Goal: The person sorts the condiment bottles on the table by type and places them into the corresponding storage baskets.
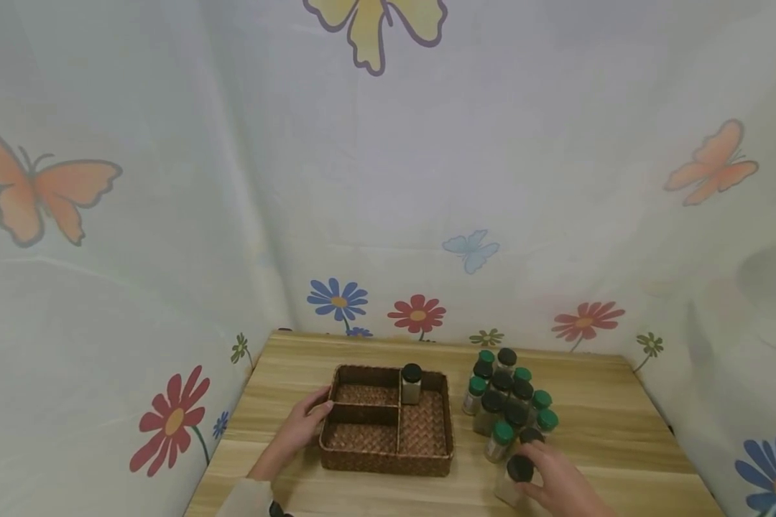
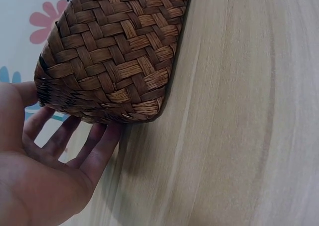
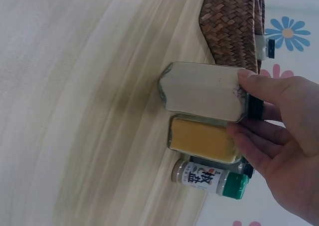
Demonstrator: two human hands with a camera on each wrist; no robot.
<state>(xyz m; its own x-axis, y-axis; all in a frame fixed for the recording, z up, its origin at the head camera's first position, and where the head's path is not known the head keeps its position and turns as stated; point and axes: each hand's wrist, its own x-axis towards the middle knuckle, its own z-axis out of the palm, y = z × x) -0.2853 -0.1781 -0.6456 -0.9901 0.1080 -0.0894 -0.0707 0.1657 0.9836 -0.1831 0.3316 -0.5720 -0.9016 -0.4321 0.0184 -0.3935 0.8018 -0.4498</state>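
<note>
"Jar [image 1: 508, 491] with pale contents: where is it, and how is it held?"

"It is seen at the lower right of the head frame, pinched near its black lid [image 3: 254, 108] between thumb and fingers of the right hand [image 1: 559, 480]. Whether its base is touching the surface [image 1: 284, 366] cannot be told."

"And the left hand [image 1: 300, 424]?"

"By it the basket [image 1: 388, 463], lower centre, is gripped at the left rim, with fingers against the outer wall."

"How is this best done?"

"The jar should be kept upright and raised straight, so that the yellow-filled jar [image 3: 202, 140] just beside it is not knocked; the basket need only be steadied lightly."

"Materials?"

"Both jars look flat-sided and glassy. The green-capped shaker [image 3: 207, 178] is rounded and labelled. The basket is rectangular, woven from broad brown strips and divided into three."
</note>
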